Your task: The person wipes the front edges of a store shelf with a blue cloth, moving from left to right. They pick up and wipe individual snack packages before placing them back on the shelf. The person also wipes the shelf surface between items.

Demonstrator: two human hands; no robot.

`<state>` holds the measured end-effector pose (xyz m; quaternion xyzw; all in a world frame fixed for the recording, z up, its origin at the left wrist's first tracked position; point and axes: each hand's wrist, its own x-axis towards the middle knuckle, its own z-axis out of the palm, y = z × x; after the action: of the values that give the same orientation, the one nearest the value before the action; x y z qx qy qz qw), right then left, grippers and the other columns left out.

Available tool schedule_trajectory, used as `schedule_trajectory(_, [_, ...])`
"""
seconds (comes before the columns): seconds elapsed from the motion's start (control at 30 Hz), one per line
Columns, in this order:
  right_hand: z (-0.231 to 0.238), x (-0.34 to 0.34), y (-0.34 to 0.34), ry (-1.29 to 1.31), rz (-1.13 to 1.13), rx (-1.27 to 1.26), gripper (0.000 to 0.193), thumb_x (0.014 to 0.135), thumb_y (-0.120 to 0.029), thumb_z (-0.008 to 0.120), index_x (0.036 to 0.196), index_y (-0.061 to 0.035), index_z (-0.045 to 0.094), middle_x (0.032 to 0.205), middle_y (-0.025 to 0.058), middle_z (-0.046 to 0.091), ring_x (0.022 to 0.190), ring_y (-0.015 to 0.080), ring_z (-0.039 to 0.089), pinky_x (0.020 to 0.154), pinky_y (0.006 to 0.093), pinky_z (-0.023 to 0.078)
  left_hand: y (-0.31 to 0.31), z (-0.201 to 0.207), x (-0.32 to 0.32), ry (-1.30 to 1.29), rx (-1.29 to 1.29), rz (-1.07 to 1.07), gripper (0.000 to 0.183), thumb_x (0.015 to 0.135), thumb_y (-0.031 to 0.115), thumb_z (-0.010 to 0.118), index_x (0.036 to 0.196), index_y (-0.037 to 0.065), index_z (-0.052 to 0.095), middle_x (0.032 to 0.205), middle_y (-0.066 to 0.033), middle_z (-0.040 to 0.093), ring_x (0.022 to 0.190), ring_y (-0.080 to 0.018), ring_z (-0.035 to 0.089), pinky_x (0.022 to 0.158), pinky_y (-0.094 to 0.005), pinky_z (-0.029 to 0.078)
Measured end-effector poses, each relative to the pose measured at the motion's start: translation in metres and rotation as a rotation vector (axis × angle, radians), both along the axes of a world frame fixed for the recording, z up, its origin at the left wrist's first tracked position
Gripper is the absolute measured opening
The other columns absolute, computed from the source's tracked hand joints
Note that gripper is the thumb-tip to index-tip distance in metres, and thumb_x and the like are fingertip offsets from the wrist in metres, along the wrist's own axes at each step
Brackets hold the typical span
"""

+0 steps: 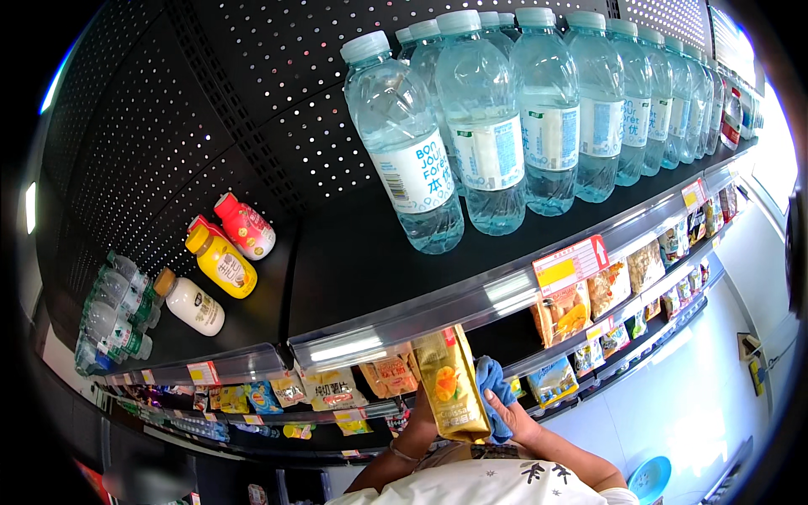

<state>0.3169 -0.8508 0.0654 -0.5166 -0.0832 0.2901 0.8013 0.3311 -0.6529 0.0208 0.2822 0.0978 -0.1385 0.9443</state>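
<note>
In front of my body a gold snack pouch [449, 379] with an orange fruit picture stands upright. My left hand [423, 414] grips its left side, the fingers mostly hidden behind it. Against the pouch's right side is a bunched blue cloth [495, 396], and my right hand [511, 417] is closed on it, thumb across the front. Just beyond both hands runs the lower shelf, where an orange snack bag [391, 376] and a white snack bag [333, 388] sit left of the pouch.
Clear water bottles [484, 143] line the upper black shelf [370, 278]. Farther left stand a yellow bottle [222, 263], a white bottle [192, 305] and a pink bottle [246, 227]. A red-and-white price card [571, 265] hangs on the shelf edge. A blue basin [650, 480] rests on the floor.
</note>
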Motion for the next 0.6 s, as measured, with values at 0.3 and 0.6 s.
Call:
schedule_trajectory(0.3, [-0.034,0.002,-0.008,0.458,0.107,0.367,0.053,0.101,-0.037,0.052,0.145,-0.0100,0.039,0.136,0.0125,0.056,0.119,0.0272,0.059,0.096,0.0463,0.054,-0.008,0.017,0.006,-0.341,0.356,0.269,0.065,0.093,0.039,0.066,0.142,0.010,0.036,0.128,-0.0095,0.057,0.114,-0.0256,0.062,0.095,-0.0439,0.055])
schedule_trajectory(0.6, [-0.048,0.002,-0.011,0.655,0.118,0.498,0.052,0.100,-0.044,0.049,0.140,-0.0112,0.047,0.129,0.0145,0.060,0.110,0.0324,0.064,0.082,0.0508,0.058,-0.004,0.010,0.015,-0.389,0.299,0.165,0.063,0.090,0.033,0.070,0.140,0.007,0.041,0.127,-0.0092,0.059,0.112,-0.0238,0.063,0.093,-0.0408,0.056])
